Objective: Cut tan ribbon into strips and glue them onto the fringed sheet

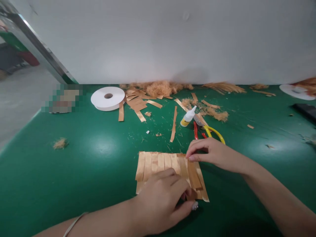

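Note:
A small panel of pale tan, shiny strips laid side by side (154, 161) lies flat on the green table. My left hand (163, 199) rests over its lower part with the fingers curled onto it; the thumb sits at the lower edge, and some fingertips are hidden. At the panel's upper right, my right hand (211, 149) pinches the top end of a darker brown strip (194, 176). That strip lies lengthwise over the panel's right side, slightly tilted. Just beyond my right hand are a white glue bottle with a yellow label (188, 117), red-handled cutters (196, 130) and yellow-handled scissors (217, 133).
Farther back, a white tape roll (108, 98) lies beside a pile of loose tan strips (138, 103). Frizzy tan fibre (159, 89) runs along the white wall (160, 42). A black object (306, 112) sits at the right edge, and a pixelated item (64, 100) at the left.

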Demonstrator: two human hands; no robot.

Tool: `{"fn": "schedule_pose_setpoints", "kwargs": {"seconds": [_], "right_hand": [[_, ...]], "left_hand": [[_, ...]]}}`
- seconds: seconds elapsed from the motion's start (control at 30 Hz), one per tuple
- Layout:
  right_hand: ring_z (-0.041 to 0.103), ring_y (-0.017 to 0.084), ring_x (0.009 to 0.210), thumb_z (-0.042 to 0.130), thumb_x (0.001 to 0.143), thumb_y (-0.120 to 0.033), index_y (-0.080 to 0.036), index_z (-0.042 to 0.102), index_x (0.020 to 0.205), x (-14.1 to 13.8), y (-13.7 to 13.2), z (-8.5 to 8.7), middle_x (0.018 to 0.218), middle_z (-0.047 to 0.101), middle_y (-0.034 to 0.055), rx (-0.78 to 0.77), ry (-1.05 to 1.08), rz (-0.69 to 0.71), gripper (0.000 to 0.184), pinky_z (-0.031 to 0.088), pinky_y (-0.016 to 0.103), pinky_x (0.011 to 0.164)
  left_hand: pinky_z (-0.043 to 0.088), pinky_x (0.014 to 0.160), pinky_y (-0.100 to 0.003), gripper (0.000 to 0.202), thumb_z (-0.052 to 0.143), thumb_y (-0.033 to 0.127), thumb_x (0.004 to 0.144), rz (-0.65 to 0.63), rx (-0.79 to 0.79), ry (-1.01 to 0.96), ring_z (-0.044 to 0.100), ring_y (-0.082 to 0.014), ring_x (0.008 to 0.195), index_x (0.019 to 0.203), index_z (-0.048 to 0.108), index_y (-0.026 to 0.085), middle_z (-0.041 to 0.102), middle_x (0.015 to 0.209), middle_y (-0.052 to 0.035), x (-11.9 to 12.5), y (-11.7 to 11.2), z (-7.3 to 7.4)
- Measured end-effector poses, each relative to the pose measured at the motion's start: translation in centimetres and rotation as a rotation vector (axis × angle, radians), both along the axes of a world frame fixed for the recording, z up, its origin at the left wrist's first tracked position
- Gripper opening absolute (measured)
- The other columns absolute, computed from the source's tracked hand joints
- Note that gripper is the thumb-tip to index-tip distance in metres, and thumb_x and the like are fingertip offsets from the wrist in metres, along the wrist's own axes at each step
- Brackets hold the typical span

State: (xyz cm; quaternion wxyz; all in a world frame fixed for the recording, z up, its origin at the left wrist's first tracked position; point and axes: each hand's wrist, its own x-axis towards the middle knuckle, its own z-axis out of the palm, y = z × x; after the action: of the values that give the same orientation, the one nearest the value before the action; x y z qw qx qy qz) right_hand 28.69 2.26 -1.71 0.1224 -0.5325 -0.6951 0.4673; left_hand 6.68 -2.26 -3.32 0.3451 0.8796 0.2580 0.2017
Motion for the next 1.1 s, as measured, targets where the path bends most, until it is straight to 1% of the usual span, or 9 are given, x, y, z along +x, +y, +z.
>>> {"fn": "schedule_pose_setpoints", "kwargs": {"seconds": [0.03,0.1,0.2,0.27,0.4,0.53,0.7,0.9,1.1], "right_hand": [[0.058,0.017,0.080,0.060,0.077,-0.039,-0.022,0.070,0.077,-0.1,0.4,-0.2,0.084,0.064,0.0032,-0.003,-0.002,0.009,0.020,0.043,0.031,0.074],[0.058,0.017,0.080,0.060,0.077,-0.040,-0.021,0.070,0.078,-0.4,0.9,-0.8,0.086,0.063,0.0038,0.021,0.000,-0.016,0.021,0.043,0.030,0.074],[0.057,0.018,0.082,0.060,0.076,-0.043,-0.021,0.070,0.079,-0.8,1.0,-1.9,0.087,0.062,0.0044,0.080,-0.002,-0.097,0.024,0.043,0.032,0.076],[0.057,0.017,0.080,0.060,0.076,-0.043,-0.021,0.069,0.084,-0.9,0.6,-2.4,0.088,0.061,0.0045,0.090,-0.004,-0.140,0.025,0.044,0.032,0.075],[0.056,0.016,0.077,0.061,0.076,-0.039,-0.021,0.064,0.096,-1.2,0.1,-2.6,0.082,0.060,0.0027,0.076,0.014,-0.157,0.027,0.045,0.031,0.073],[0.056,0.017,0.080,0.062,0.076,-0.034,-0.021,0.063,0.094,-1.6,0.0,-2.2,0.078,0.060,0.0020,0.102,-0.012,-0.146,0.023,0.045,0.032,0.075],[0.056,0.018,0.083,0.060,0.076,-0.031,-0.022,0.063,0.094,-1.9,-0.1,-2.2,0.075,0.061,0.0020,0.135,-0.057,-0.133,0.020,0.044,0.033,0.077],[0.055,0.018,0.083,0.059,0.077,-0.030,-0.022,0.062,0.095,-2.0,-0.1,-2.4,0.075,0.061,0.0015,0.150,-0.065,-0.144,0.019,0.043,0.033,0.076],[0.055,0.018,0.082,0.058,0.077,-0.028,-0.022,0.062,0.094,-2.1,-0.1,-2.6,0.074,0.061,0.0014,0.175,-0.071,-0.131,0.018,0.043,0.033,0.076]], "left_hand": [[0.042,0.062,-0.025,0.008,0.053,0.024,0.082,-0.001,0.073,0.004,0.050,-0.0144,0.071,0.080,0.053,0.017,0.060,0.074,-0.0012,0.0,0.0,-0.1],[0.044,0.065,-0.028,0.010,0.048,0.023,0.085,-0.005,0.182,0.014,0.050,-0.0158,0.073,0.082,0.054,0.015,0.061,0.077,-0.0033,0.0,0.0,-0.4],[0.046,0.072,-0.032,0.014,0.044,0.023,0.087,-0.009,0.293,0.049,0.052,-0.0182,0.081,0.087,0.055,0.015,0.062,0.084,-0.0057,0.0,0.0,-0.9],[0.046,0.076,-0.034,0.014,0.043,0.022,0.088,-0.008,0.349,0.074,0.052,-0.0200,0.089,0.090,0.055,0.014,0.061,0.090,-0.0068,-0.1,0.0,-1.1],[0.044,0.080,-0.035,0.016,0.041,0.022,0.089,-0.026,0.388,0.123,0.051,-0.0217,0.099,0.095,0.055,0.014,0.060,0.099,-0.0074,-0.3,0.0,-1.4],[0.042,0.080,-0.035,0.020,0.040,0.024,0.090,-0.044,0.436,0.181,0.050,-0.0226,0.103,0.096,0.055,0.014,0.059,0.111,-0.0070,-0.3,-0.1,-1.5],[0.039,0.082,-0.035,0.028,0.038,0.030,0.091,-0.029,0.512,0.266,0.044,-0.0232,0.111,0.107,0.054,0.013,0.051,0.129,-0.0063,-0.2,0.0,-1.6],[0.036,0.081,-0.035,0.034,0.035,0.036,0.092,-0.075,0.542,0.333,0.041,-0.0231,0.116,0.112,0.052,0.014,0.047,0.134,-0.0065,-0.3,0.2,-2.0],[0.035,0.080,-0.035,0.033,0.037,0.036,0.092,-0.075,0.559,0.348,0.042,-0.0232,0.115,0.110,0.053,0.014,0.050,0.131,-0.0073,-0.2,0.2,-2.0]]}}
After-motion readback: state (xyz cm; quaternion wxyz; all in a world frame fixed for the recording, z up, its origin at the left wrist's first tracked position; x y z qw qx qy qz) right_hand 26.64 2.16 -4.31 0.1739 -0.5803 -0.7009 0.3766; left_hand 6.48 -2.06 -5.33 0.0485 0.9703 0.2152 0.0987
